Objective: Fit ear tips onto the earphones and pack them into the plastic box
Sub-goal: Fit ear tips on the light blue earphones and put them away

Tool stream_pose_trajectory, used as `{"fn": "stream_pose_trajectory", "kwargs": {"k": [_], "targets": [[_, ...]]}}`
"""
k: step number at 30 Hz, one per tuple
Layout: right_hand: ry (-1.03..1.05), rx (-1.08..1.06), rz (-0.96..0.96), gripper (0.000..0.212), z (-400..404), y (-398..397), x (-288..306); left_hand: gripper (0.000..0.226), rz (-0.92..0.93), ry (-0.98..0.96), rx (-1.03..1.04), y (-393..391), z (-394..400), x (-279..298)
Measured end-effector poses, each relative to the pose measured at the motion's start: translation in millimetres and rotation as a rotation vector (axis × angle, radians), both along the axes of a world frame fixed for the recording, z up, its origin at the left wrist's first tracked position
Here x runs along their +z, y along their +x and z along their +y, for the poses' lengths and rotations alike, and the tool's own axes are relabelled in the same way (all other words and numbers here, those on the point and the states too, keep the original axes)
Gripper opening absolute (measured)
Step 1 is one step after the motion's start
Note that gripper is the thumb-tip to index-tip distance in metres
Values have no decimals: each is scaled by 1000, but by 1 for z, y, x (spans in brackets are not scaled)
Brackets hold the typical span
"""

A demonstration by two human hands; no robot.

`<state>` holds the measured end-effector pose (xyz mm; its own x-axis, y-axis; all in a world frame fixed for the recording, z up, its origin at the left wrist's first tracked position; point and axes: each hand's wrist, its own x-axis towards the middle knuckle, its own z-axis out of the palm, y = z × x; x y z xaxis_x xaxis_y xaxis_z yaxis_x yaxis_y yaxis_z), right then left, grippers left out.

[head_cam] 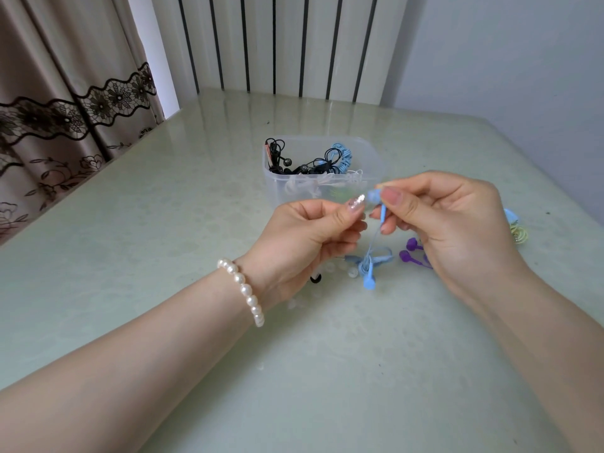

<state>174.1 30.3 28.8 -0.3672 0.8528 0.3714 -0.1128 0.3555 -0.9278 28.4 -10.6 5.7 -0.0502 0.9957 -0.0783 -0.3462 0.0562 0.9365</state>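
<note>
My single view: head-worn wide-angle camera, facing forward and down over table (163, 256), close above both forearms, wall and curtain (65, 93) beyond.

Both hands meet above the desk (130, 256). The right hand (457, 223) pinches a blue earbud (376, 196) by its stem, its cable hanging down to the coiled blue earphones (369, 263) below. The left hand (313, 237) brings its fingertips to the bud. Beyond the hands stands the clear plastic box (271, 181), holding black and blue earphones. Purple earphones (408, 253) lie under the right hand, and loose ear tips (351, 273) under the left.

plastic box (322, 191) behind both hands, earphones (307, 161) inside it
</note>
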Motion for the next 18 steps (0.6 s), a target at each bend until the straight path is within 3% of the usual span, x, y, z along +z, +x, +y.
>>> {"fn": "stream_pose_trajectory", "kwargs": {"k": [3,6,10,15,18], "targets": [[6,-67,91,8,1,3,5,34,118,40,82,2,1,0],[-24,-79,184,12,3,7,11,27,297,130,116,5,-1,-1],[-40,-47,228,13,0,9,17,49,507,154,118,14,-5,-2],[-82,-15,229,22,-6,7,24,46,483,224,36,21,-6,-3],[-86,-46,164,15,-6,8,24,37,410,255,-41,24,-9,-4]]}}
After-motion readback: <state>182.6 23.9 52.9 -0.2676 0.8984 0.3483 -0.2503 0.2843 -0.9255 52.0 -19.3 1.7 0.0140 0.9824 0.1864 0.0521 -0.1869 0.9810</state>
